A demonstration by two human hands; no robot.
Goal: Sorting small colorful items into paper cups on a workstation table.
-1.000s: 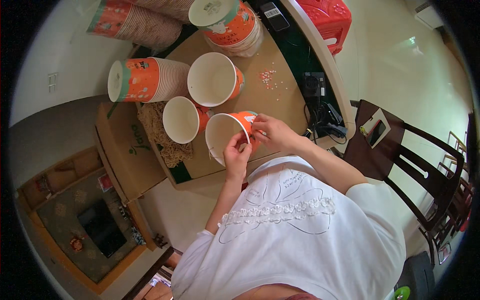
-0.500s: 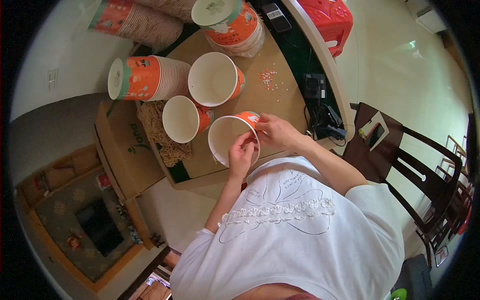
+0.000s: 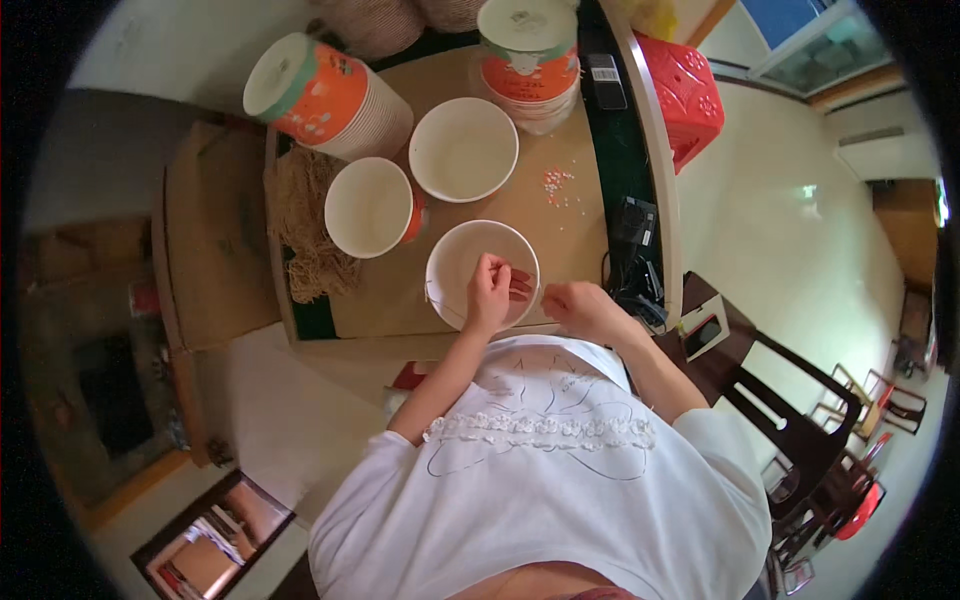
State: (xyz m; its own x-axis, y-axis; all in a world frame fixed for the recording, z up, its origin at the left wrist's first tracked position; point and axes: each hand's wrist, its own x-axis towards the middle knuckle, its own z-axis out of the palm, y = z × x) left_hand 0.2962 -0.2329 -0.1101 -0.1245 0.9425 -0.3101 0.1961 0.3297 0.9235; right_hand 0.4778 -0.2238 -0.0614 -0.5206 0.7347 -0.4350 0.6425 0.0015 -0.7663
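A white-lined paper bucket (image 3: 455,262) stands on the brown cardboard at the table's near edge, its open mouth facing up. A thin piece of cord (image 3: 429,285) hangs at its left rim. My left hand (image 3: 491,292) reaches over the near rim into the bucket, with fingers curled together inside. Just outside the right rim is my right hand (image 3: 585,308), its fingers closed. Whatever either hand pinches is too small or hidden to make out. Two more open paper buckets stand beyond, a smaller one (image 3: 368,208) and a wider one (image 3: 463,150).
Stacked orange-and-green paper buckets (image 3: 345,100) lean at the far left, with another stack (image 3: 530,75) at the back. A heap of tan cord (image 3: 312,225) lies left. Small orange and white beads (image 3: 556,185) are scattered right, near black adapters and cables (image 3: 640,285).
The view has shifted, so the table appears turned and more upright. My right hand has moved off the bucket's outer wall to just beside its rim; my left hand remains inside.
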